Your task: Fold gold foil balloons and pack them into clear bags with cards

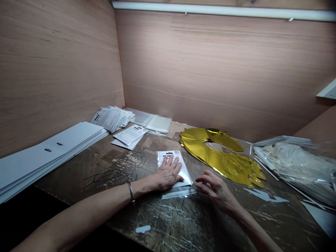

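The head camera looks forward and down at both hands point(168, 173), close below.

I am facing booth-like corner: pinkish wood-grain left wall panel point(57, 66) and rear wall panel point(223, 70) are meeting at upright seam. White strip fixture point(220, 9) is running along top of rear panel. Side panel point(319, 122) is closing right corner, white ledge point(328, 90) projecting above it. Scarred dark workbench top point(168, 227) is extending toward me.

Clear plastic bag point(186, 171), white barcoded card point(169, 154) inside, lying flat; clear flap point(178, 193) nearest.
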Available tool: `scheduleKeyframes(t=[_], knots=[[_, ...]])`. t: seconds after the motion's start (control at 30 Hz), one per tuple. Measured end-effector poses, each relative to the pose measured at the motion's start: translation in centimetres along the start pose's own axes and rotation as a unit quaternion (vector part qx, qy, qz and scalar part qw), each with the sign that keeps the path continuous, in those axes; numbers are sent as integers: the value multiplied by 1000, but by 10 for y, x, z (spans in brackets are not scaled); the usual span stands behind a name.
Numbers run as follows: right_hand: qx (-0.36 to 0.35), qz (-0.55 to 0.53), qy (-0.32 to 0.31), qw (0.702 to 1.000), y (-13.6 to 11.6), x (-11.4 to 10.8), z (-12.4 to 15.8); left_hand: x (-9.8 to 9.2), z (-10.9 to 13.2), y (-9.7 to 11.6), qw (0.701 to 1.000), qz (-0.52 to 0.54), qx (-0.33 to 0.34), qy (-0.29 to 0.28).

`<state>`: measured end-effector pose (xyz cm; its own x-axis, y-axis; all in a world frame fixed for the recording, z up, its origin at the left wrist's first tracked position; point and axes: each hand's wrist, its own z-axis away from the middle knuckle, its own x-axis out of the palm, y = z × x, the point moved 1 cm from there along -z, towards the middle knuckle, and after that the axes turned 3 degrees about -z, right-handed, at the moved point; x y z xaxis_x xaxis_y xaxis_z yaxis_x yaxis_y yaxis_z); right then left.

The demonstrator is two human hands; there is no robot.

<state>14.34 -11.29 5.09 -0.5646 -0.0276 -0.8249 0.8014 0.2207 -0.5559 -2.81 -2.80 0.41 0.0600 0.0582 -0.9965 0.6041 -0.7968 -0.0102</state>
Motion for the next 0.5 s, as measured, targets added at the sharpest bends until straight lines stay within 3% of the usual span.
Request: scheduleKeyframes(t=[0.1, 0.37, 0.5], knots=[[-27, -14, -32, 999, -3, 15, -1, -4, 2, 2, 1000, -3, 8, -4], [-116, 33, -6, 993, -2, 35, 9, -2, 6, 2, 1000, 7, 24, 4], [-78, 2, -18, 997, -7, 35, 20, -1, 6, 2, 1000, 8, 26, 10]])
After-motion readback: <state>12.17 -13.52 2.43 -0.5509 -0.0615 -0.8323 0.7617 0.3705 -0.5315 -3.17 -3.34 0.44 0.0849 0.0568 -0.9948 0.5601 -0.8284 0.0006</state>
